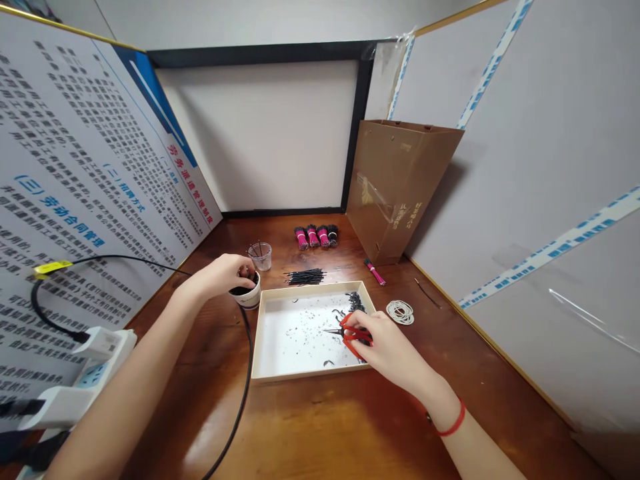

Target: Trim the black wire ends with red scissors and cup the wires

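My left hand (235,272) reaches into a white paper cup (250,298) with dark contents. Its fingers are curled together at the rim, and whatever is between the tips is hidden. In my right hand (383,337) is a pair of red-handled scissors (353,333), blades pointing left over a shallow white box lid (280,360). Small dark clippings (356,302) lie scattered in the lid, heaped at its right side. Just behind it lies a row of short black wire-like pieces (305,276).
A clear plastic cup (261,256) holds a few thin dark pieces. Banded pink and black bundles (316,236) lie at the back, with a smaller bundle (374,272) nearer. White rubber bands (400,312), a brown box (395,193), a black cable (245,393) and a power strip (95,360) surround the lid.
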`<state>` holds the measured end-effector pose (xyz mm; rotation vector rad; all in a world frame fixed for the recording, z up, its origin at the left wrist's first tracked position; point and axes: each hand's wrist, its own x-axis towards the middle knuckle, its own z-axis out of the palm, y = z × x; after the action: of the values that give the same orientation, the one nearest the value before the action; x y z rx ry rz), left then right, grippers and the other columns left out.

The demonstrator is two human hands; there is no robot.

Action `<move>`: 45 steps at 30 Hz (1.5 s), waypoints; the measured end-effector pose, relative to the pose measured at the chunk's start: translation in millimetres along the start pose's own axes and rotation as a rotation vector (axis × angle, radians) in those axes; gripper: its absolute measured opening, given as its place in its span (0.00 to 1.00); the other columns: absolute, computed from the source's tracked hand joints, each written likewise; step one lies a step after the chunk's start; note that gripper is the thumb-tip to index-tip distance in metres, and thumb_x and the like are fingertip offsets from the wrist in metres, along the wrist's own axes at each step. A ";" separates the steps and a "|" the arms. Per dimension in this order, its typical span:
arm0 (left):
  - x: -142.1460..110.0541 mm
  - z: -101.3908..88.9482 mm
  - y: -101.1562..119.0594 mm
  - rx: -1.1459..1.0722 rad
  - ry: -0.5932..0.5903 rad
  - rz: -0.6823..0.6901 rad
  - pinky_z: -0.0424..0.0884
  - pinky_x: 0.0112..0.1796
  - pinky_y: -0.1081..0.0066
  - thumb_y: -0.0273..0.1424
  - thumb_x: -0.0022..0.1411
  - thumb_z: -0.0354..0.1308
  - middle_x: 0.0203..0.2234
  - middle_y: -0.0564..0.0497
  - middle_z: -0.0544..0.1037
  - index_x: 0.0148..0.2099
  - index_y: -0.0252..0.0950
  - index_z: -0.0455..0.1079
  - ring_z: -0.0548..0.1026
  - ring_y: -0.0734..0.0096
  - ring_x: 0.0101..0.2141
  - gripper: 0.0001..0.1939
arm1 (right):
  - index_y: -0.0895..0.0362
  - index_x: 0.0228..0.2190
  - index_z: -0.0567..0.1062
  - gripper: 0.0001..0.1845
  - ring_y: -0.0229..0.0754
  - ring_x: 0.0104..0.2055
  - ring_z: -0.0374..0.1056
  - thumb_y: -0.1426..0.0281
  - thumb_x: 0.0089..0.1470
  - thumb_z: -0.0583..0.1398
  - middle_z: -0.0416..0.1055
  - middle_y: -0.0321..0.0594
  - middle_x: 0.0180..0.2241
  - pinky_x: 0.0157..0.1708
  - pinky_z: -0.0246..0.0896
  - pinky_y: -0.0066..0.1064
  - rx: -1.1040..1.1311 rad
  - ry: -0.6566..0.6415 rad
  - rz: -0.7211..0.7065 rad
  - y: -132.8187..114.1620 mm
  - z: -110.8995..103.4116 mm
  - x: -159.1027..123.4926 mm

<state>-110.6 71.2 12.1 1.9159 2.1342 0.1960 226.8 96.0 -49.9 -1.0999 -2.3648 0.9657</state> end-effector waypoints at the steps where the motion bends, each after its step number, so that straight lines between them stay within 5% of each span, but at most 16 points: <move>1: 0.1 2.0 -0.6 -0.017 0.009 0.003 0.67 0.28 0.73 0.34 0.52 0.58 0.27 0.51 0.78 0.34 0.38 0.74 0.74 0.67 0.28 0.08 | 0.52 0.32 0.73 0.08 0.47 0.41 0.68 0.74 0.49 0.57 0.76 0.38 0.33 0.34 0.65 0.34 0.001 -0.002 0.002 0.6 0.4 0.1; 8: 8.6 11.5 -7.3 -0.108 0.095 0.108 0.69 0.44 0.68 0.28 0.48 0.60 0.38 0.49 0.78 0.37 0.41 0.77 0.74 0.61 0.42 0.11 | 0.51 0.33 0.74 0.09 0.47 0.41 0.68 0.74 0.48 0.57 0.76 0.39 0.36 0.36 0.65 0.35 0.002 -0.020 0.015 4.0 1.0 0.6; 15: 14.8 11.3 -15.6 -0.231 0.101 0.061 0.71 0.35 0.71 0.32 0.51 0.58 0.29 0.50 0.82 0.29 0.37 0.78 0.77 0.66 0.32 0.08 | 0.51 0.33 0.73 0.07 0.48 0.41 0.67 0.73 0.50 0.57 0.76 0.38 0.37 0.37 0.65 0.37 -0.006 -0.045 0.034 4.3 1.7 1.6; 21: 5.7 -9.7 -17.7 -0.279 0.135 0.016 0.73 0.36 0.71 0.35 0.52 0.59 0.30 0.51 0.83 0.33 0.36 0.78 0.79 0.64 0.32 0.10 | 0.50 0.32 0.73 0.09 0.48 0.41 0.67 0.74 0.49 0.58 0.76 0.38 0.35 0.36 0.65 0.37 0.010 -0.041 0.056 5.4 1.0 2.9; 27: -13.3 -15.6 16.5 -0.575 0.544 0.100 0.77 0.37 0.70 0.31 0.49 0.65 0.28 0.52 0.83 0.31 0.37 0.79 0.80 0.67 0.31 0.05 | 0.52 0.30 0.70 0.04 0.49 0.41 0.71 0.67 0.51 0.61 0.77 0.41 0.38 0.37 0.67 0.39 0.159 0.063 0.144 -3.6 3.2 9.4; 29: -19.7 0.0 45.8 -0.780 0.757 0.146 0.77 0.33 0.72 0.28 0.49 0.66 0.26 0.51 0.82 0.28 0.37 0.78 0.80 0.68 0.28 0.01 | 0.53 0.30 0.68 0.14 0.50 0.45 0.72 0.61 0.47 0.66 0.76 0.45 0.44 0.39 0.69 0.39 0.518 0.143 0.207 -12.3 6.2 14.0; 30: -22.8 10.4 60.9 -0.854 0.761 0.163 0.77 0.31 0.73 0.26 0.51 0.65 0.26 0.52 0.82 0.28 0.37 0.78 0.80 0.69 0.28 0.02 | 0.54 0.31 0.68 0.17 0.50 0.45 0.73 0.59 0.46 0.67 0.75 0.46 0.47 0.40 0.69 0.39 0.683 0.130 0.240 -17.0 7.6 16.8; 33: -29.8 42.3 95.2 -0.992 0.576 0.206 0.76 0.31 0.77 0.23 0.51 0.64 0.25 0.52 0.82 0.29 0.37 0.78 0.80 0.72 0.28 0.04 | 0.55 0.36 0.71 0.20 0.47 0.43 0.75 0.58 0.44 0.69 0.76 0.46 0.46 0.39 0.69 0.36 0.947 0.101 0.327 -28.1 9.6 26.3; 35: -31.7 58.5 103.9 -1.074 0.497 0.179 0.76 0.33 0.76 0.20 0.50 0.63 0.25 0.52 0.82 0.29 0.35 0.77 0.80 0.73 0.29 0.06 | 0.56 0.32 0.71 0.19 0.43 0.38 0.74 0.58 0.44 0.69 0.77 0.43 0.36 0.36 0.68 0.33 0.995 0.174 0.360 -29.9 9.2 32.9; 39: -29.8 78.5 99.5 -1.182 0.248 0.054 0.75 0.31 0.77 0.19 0.47 0.62 0.21 0.54 0.79 0.28 0.34 0.73 0.78 0.74 0.26 0.06 | 0.56 0.29 0.69 0.19 0.38 0.33 0.72 0.61 0.42 0.70 0.73 0.36 0.28 0.32 0.66 0.29 1.003 0.297 0.371 -23.2 8.0 43.9; 43: -26.9 92.4 94.9 -1.260 -0.096 -0.044 0.74 0.31 0.74 0.21 0.47 0.62 0.18 0.56 0.76 0.30 0.34 0.71 0.78 0.73 0.25 0.06 | 0.56 0.29 0.69 0.20 0.38 0.33 0.71 0.63 0.39 0.72 0.73 0.35 0.28 0.36 0.67 0.31 0.948 0.256 0.368 -20.0 10.2 49.2; 45: -26.0 96.6 94.7 -1.269 -0.172 -0.062 0.73 0.32 0.73 0.23 0.48 0.62 0.19 0.54 0.77 0.31 0.34 0.72 0.78 0.73 0.25 0.04 | 0.56 0.27 0.68 0.20 0.37 0.32 0.70 0.65 0.37 0.72 0.73 0.35 0.28 0.36 0.67 0.31 0.876 0.226 0.355 -21.3 12.6 50.2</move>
<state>9.7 49.4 -51.4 1.0257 1.3161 1.0211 176.6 119.5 -41.9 -1.1582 -1.3177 1.6605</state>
